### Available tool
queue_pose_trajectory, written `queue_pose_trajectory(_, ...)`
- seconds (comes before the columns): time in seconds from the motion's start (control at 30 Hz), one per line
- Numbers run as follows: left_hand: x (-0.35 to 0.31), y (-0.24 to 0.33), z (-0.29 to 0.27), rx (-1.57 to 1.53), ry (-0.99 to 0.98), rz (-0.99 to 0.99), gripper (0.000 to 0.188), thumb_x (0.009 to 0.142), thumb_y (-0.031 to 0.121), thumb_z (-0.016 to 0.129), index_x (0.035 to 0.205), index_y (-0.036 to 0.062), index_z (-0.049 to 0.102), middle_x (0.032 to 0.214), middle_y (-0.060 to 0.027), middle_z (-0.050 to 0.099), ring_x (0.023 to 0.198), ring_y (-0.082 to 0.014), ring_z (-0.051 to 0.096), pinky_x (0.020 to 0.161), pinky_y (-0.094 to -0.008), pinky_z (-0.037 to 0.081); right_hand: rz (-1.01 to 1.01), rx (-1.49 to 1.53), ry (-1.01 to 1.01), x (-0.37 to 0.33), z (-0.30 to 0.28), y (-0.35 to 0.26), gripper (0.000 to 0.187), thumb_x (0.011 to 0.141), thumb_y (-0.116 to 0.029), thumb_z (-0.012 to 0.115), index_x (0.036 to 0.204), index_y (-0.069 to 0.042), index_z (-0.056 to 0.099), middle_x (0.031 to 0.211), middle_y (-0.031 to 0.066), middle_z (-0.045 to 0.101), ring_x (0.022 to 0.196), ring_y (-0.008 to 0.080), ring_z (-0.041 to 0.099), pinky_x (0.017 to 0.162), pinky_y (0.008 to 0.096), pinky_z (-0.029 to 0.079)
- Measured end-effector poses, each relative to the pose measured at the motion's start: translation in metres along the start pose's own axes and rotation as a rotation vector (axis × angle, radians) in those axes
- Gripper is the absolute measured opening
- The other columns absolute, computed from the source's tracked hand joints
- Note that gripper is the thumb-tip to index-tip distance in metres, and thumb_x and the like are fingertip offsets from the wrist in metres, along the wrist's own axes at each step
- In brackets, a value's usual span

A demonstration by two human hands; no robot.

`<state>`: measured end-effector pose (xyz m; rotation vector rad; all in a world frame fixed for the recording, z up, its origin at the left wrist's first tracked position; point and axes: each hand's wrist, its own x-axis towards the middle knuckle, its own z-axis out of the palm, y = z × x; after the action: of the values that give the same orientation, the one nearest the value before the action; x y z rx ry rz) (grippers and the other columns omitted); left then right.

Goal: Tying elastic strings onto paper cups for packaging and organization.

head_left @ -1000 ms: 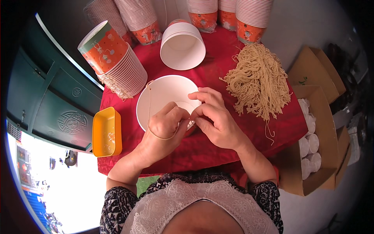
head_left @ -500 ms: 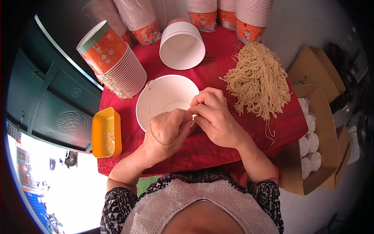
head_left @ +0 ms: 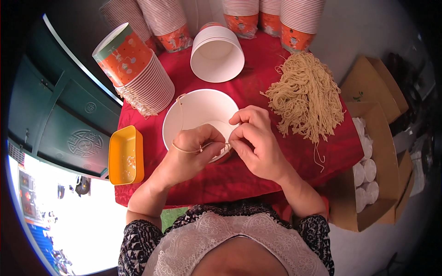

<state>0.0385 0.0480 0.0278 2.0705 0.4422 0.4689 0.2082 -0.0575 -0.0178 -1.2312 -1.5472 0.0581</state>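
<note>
A large white paper bucket (head_left: 202, 106) stands in front of me with its mouth facing up. A thin beige cord (head_left: 181, 110) is fixed at its far left rim, runs down and loops round the back of my left hand (head_left: 189, 154). Pinched fingers of that hand hold the cord above the bucket's near rim. My right hand (head_left: 258, 145) pinches the same cord a little to the right, thumb against forefinger. A short stretch of cord shows between the fingertips; the near rim is partly hidden by my hands.
A heap of loose beige cords (head_left: 306, 99) lies on the red cloth (head_left: 253, 184) at right. Nested orange buckets (head_left: 138, 69) and a yellow tray (head_left: 125, 156) stand left. Another white bucket (head_left: 218, 57) lies behind. A cardboard box (head_left: 384, 170) holds white rolls beside the table.
My hands have drawn slightly apart, the left shifting left and turning, so a stretch of cord now shows between them. The cord's loop has slid on the left hand.
</note>
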Motion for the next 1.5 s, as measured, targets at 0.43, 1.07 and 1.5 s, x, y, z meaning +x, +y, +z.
queue_pose_trajectory(0.43, 0.002, 0.002, -0.008, -0.046, 0.016, -0.139, 0.006, 0.088, 0.003, 0.064, 0.085, -0.0025, 0.063, 0.073, -0.0056, 0.065, 0.067, -0.0097, 0.06, 0.059, -0.0259, 0.048, -0.128, -0.266, 0.081, -0.02, 0.01, -0.021, 0.016, 0.074, 0.0, 0.069, 0.082, -0.005, 0.056, 0.106, 0.0077, 0.055, 0.108, 0.0297, 0.05, 0.09, 0.0425, 0.037)
queue_pose_trajectory(1.07, 0.009, -0.001, -0.016, -0.375, -0.039, -0.18, 0.02, 0.089, 0.013, 0.071, 0.074, -0.0008, 0.069, 0.068, -0.0016, 0.065, 0.06, -0.0051, 0.054, 0.053, -0.0214, 0.042, 0.168, 0.116, 0.072, -0.04, 0.018, -0.017, 0.005, 0.092, -0.003, 0.064, 0.094, 0.001, 0.061, 0.088, 0.0099, 0.063, 0.076, 0.0195, 0.062, 0.07, 0.03, 0.05)
queue_pose_trajectory(1.5, 0.01, 0.003, -0.01, -0.536, -0.083, -0.276, 0.016, 0.093, 0.011, 0.066, 0.083, -0.0018, 0.066, 0.074, -0.0046, 0.065, 0.06, -0.0079, 0.054, 0.056, -0.0224, 0.042, 0.192, 0.191, 0.113, -0.045, 0.023, -0.019, 0.011, 0.084, 0.008, 0.062, 0.09, 0.0, 0.057, 0.081, 0.0111, 0.062, 0.069, 0.0262, 0.06, 0.063, 0.0353, 0.048)
